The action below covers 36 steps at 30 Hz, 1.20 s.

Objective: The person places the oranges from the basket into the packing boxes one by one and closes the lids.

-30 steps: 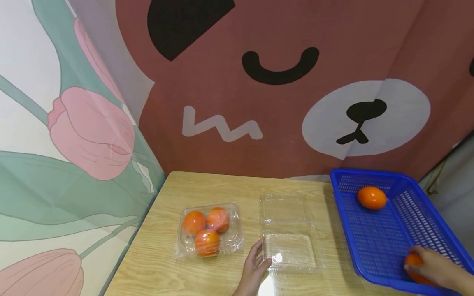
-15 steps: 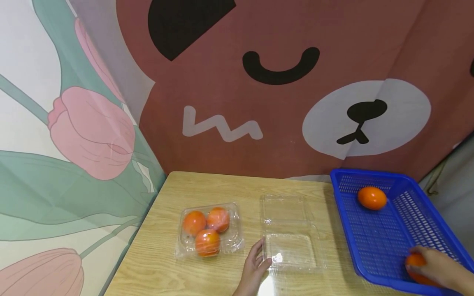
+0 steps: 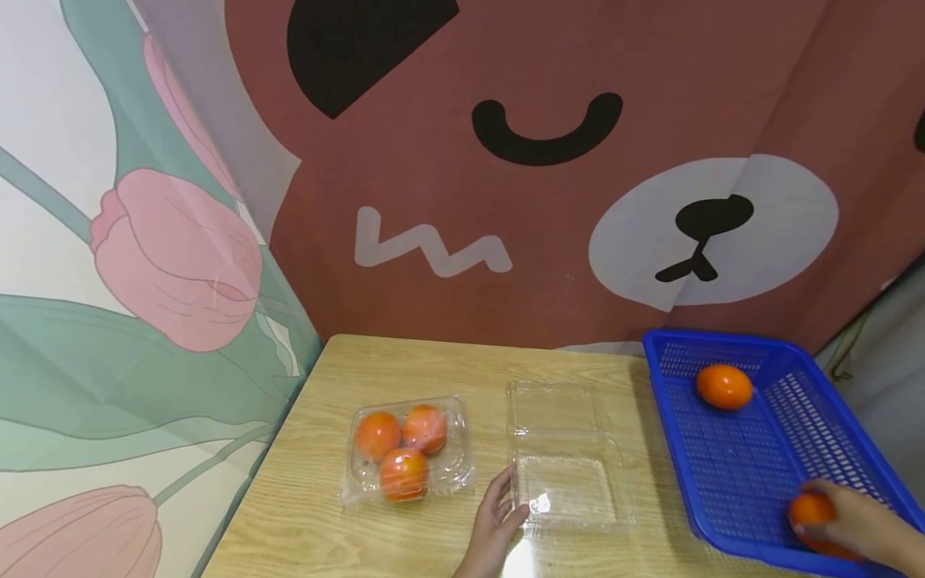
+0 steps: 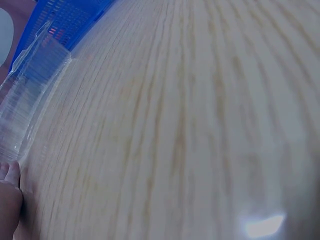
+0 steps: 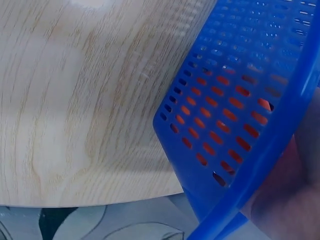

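One orange fruit [image 3: 808, 508] gripped by right hand [image 3: 855, 518]
At near edge of basket [image 3: 737, 466]; left hand [image 3: 496, 516], fingers relaxed, touches left edge of clamshell [image 3: 571, 486].

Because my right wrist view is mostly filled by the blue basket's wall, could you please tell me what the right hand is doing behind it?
Observer: The right hand grips an orange fruit inside the near end of the blue basket.
Operator: Thank you. Is there any other fruit in there?
Observer: Yes, a second orange fruit lies toward the far end.
Operator: And where is the left hand, please?
Observer: The left hand touches the left side of an open clear container.
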{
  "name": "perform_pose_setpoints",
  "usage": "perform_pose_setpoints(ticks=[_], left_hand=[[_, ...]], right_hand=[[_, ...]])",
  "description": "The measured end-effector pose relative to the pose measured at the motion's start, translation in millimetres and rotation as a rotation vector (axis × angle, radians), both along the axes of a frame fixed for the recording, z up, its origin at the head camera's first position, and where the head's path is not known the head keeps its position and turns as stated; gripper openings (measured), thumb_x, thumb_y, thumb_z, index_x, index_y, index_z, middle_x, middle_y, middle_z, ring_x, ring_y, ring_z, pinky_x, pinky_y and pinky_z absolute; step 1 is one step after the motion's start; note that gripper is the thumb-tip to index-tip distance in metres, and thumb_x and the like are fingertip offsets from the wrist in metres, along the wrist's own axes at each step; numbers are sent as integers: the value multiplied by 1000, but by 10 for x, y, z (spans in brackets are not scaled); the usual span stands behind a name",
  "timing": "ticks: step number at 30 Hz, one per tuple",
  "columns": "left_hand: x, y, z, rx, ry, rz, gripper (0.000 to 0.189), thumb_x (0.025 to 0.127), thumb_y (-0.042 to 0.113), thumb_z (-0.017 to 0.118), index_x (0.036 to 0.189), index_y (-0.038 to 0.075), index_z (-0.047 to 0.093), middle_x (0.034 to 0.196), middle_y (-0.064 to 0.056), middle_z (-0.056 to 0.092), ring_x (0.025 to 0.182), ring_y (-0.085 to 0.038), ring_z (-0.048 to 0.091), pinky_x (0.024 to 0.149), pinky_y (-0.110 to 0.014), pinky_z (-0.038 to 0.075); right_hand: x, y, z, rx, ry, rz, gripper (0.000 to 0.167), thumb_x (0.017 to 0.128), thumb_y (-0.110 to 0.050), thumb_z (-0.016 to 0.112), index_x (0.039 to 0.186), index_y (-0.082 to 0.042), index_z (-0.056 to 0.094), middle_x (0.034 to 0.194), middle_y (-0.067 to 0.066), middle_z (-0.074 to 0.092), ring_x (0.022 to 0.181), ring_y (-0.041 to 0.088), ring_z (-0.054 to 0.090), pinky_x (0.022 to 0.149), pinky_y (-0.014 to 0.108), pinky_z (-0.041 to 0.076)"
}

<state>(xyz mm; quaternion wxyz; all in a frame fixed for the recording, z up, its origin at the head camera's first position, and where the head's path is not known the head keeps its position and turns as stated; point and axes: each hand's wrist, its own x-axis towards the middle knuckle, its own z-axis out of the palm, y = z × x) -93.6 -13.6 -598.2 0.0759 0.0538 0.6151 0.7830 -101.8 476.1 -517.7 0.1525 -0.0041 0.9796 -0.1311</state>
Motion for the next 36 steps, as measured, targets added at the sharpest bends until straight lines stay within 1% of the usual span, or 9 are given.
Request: perform_pose_setpoints(ticks=[5, 7, 12, 14, 18, 24, 30, 34, 36], left_hand=[[0, -5, -13, 5, -2, -2, 60, 95, 0, 59, 149, -4, 34, 148, -33, 35, 126, -48, 47, 96, -49, 48], [0, -6, -10, 11, -5, -6, 60, 95, 0, 59, 149, -4, 33, 148, -33, 34, 126, -48, 47, 96, -47, 48], [5, -6, -1, 10, -7, -9, 60, 95, 1, 60, 149, -4, 34, 147, -33, 35, 126, -48, 46, 97, -47, 48], [6, -6, -3, 5, -4, -8, 60, 95, 1, 60, 149, -5, 34, 147, -33, 35, 126, -48, 46, 97, -50, 47], [8, -9, -7, 2, -12, -9, 60, 95, 1, 60, 149, -4, 34, 147, -33, 35, 126, -49, 46, 96, -53, 48], [10, -14, -13, 11, -33, -11, 60, 95, 2, 60, 149, -3, 34, 147, -32, 35, 126, -49, 45, 94, -56, 48], [10, -17, -16, 18, -28, -11, 60, 95, 2, 60, 149, -3, 34, 147, -33, 34, 126, -49, 45, 95, -55, 48], [8, -20, -14, 25, -26, -12, 60, 95, 2, 60, 149, -3, 34, 147, -33, 34, 126, -48, 45, 96, -53, 48], [8, -20, -10, 28, -25, -15, 60, 95, 1, 60, 149, -4, 34, 147, -33, 34, 127, -48, 46, 96, -52, 48]], right_hand=[[-3, -3, -12, -8, -7, -25, 61, 77, -24, 82, 102, 23, 51, 85, 25, 61, 78, 36, 59, 68, 53, 49], [2, -23, 9, -13, -6, -38, 62, 78, -25, 81, 102, 23, 50, 84, 24, 60, 76, 34, 58, 66, 52, 49], [48, -125, 118, -26, 109, -38, 62, 77, -25, 83, 103, 22, 52, 83, 24, 60, 72, 30, 55, 58, 41, 45], [66, -179, 162, -29, 167, -45, 65, 76, -25, 84, 106, 22, 51, 84, 26, 59, 71, 30, 55, 56, 38, 43], [79, -310, 269, -51, 235, -76, 71, 78, -29, 84, 112, 22, 48, 88, 30, 57, 71, 32, 55, 54, 37, 43], [106, -557, 463, -94, 313, -90, 72, 85, -35, 79, 120, 18, 47, 96, 33, 56, 73, 32, 55, 54, 37, 45], [155, -821, 596, -136, 424, -83, 65, 83, -30, 81, 122, 12, 51, 101, 31, 57, 74, 33, 56, 53, 35, 42], [180, -982, 635, -162, 482, -68, 63, 82, -28, 82, 123, 9, 52, 106, 30, 57, 79, 36, 56, 55, 37, 45], [196, -1065, 651, -178, 512, -52, 64, 81, -27, 83, 125, 7, 51, 109, 29, 56, 82, 38, 56, 56, 41, 48]])
